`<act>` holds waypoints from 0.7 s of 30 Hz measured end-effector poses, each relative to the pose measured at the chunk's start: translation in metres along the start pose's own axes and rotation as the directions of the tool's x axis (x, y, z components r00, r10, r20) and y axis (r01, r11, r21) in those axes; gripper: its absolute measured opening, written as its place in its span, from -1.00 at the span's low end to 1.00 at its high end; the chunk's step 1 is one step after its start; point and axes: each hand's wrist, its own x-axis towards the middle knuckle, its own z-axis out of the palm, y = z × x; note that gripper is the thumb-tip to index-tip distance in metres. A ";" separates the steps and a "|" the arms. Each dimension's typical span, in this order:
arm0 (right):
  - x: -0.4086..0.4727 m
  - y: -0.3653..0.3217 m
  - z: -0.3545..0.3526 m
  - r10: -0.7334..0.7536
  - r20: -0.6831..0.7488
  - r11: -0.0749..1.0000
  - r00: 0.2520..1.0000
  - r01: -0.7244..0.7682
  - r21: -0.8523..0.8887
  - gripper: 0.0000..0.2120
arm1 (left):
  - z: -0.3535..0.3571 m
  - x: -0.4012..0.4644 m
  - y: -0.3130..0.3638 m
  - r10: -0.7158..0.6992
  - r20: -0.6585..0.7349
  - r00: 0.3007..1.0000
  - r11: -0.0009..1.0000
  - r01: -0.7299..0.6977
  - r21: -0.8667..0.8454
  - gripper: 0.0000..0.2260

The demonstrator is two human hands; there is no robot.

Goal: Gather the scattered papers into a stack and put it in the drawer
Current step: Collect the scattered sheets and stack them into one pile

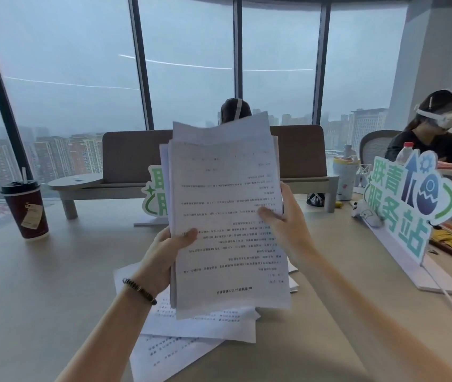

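The sheaf of papers [227, 216] stands upright at the centre of the frame, lifted off the table [40, 285], its long axis running top to bottom and its printed face toward the camera, with the text upside down. It looks light but floppy: the upper edge curls and the sheets sit uneven, several corners poking out on the left side, so I judge it would sag or fan apart if held by one corner. Thin, smooth sheets also slide on each other, so a hold on both long edges near the middle seems soundest, squaring the edges before it goes flat. The left hand [167, 252] pinches the lower left edge, thumb across the front and fingers hidden behind. The right hand [285, 219] grips the right edge higher up, thumb pressed on the front sheet, fingers curled round the back. Below, at lower centre, loose sheets [191, 334] lie overlapping and askew on the table, not yet gathered. A coffee cup [24, 210] stands at left, a sign [409, 213] at right. No drawer is visible.
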 end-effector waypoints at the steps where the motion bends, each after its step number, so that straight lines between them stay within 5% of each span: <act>1: 0.000 -0.002 0.001 -0.052 -0.016 0.998 0.999 0.052 -0.028 -0.58 | 0.002 -0.001 0.001 0.047 0.000 0.999 0.999 -0.047 0.013 -0.68; 7: -0.006 -0.008 0.013 -0.247 -0.080 0.964 0.966 0.237 -0.117 -0.62 | 0.007 0.003 -0.004 0.235 -0.038 0.971 0.968 -0.230 0.102 -0.79; 11: -0.012 0.001 0.018 -0.163 -0.067 0.985 0.984 0.159 -0.061 -0.62 | 0.006 0.001 -0.012 0.201 -0.080 0.976 0.975 -0.191 0.115 -0.67; 17: -0.001 -0.014 0.014 -0.169 -0.090 0.981 0.982 0.159 -0.110 -0.24 | 0.005 -0.003 -0.014 0.175 -0.079 0.981 0.984 -0.171 0.054 -0.63; 21: 0.024 -0.048 0.006 -0.320 -0.089 0.942 0.943 0.307 -0.134 -0.13 | 0.009 -0.006 -0.011 0.203 -0.074 0.976 0.978 -0.199 0.056 -0.46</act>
